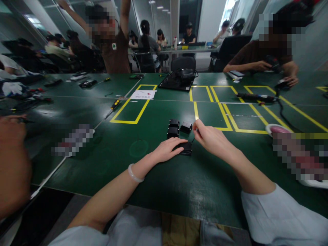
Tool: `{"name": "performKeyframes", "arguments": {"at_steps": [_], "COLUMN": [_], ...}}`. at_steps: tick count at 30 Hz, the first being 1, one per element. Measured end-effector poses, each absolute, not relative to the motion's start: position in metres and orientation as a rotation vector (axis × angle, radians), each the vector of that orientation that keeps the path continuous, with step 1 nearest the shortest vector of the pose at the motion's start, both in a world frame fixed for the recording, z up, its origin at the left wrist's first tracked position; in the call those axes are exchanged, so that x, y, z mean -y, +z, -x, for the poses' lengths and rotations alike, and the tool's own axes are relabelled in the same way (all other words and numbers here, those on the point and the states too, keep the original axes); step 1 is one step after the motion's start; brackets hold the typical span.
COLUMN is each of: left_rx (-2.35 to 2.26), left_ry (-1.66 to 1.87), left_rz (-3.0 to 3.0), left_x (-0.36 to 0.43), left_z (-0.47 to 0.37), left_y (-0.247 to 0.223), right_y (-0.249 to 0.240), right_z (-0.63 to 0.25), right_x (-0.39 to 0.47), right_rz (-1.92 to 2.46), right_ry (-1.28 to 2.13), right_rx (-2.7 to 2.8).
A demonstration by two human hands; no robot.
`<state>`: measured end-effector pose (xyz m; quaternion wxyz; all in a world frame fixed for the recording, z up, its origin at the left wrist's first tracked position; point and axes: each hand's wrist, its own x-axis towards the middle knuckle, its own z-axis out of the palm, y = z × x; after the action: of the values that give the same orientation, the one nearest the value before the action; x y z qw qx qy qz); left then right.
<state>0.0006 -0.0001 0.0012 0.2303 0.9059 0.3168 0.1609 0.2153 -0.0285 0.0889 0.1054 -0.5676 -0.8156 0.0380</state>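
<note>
A small black box (186, 149) lies on the green table in front of me. My left hand (167, 149) rests over its left side and grips it between thumb and fingers. Just to the right, my right hand (208, 136) is closed in a pinch on a thin dark rod (193, 140), whose lower end points down at the box's right edge. Whether the rod touches the box I cannot tell. Beyond my hands are more small black boxes: two in a column, a rear one (174, 122) and a nearer one (173, 132), and another (186, 127) with a greyish top.
Yellow tape outlines (124, 121) mark the green table (159, 184). A yellow-black screwdriver (115, 104) and a paper sheet (144, 94) lie farther left. At right stands a white-rimmed tray (269, 128). Another person's arm (12, 164) reaches in at left; co-workers sit opposite.
</note>
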Motion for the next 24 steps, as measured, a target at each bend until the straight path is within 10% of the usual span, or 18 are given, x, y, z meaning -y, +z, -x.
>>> {"name": "performKeyframes", "arguments": {"at_steps": [24], "left_rx": [-0.88], "left_ry": [0.444], "left_rz": [-2.487], "left_x": [0.001], "left_z": [-0.0001], "left_y": [0.0022], "right_y": [0.0905], "right_z": [-0.2142], "right_x": [0.0252], "right_rz": [1.91], "right_ry": [-0.164], "right_rx": [2.391]}}
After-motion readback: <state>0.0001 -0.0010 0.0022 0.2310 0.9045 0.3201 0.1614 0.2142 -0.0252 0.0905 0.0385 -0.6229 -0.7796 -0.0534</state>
